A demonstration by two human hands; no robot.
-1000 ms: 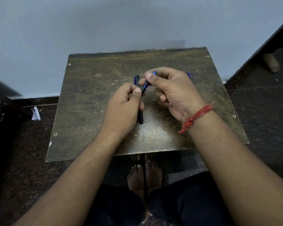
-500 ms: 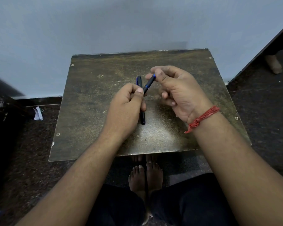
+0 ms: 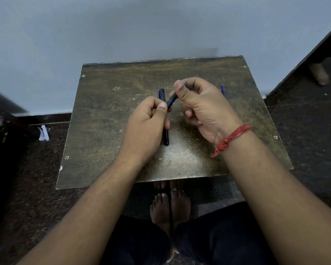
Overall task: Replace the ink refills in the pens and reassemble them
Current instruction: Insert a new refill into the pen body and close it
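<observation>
No legible text, label, brand, number or sign.
No lettering can be made out on any surface shown; any print that may be there is too small or too blurred to read.
</observation>
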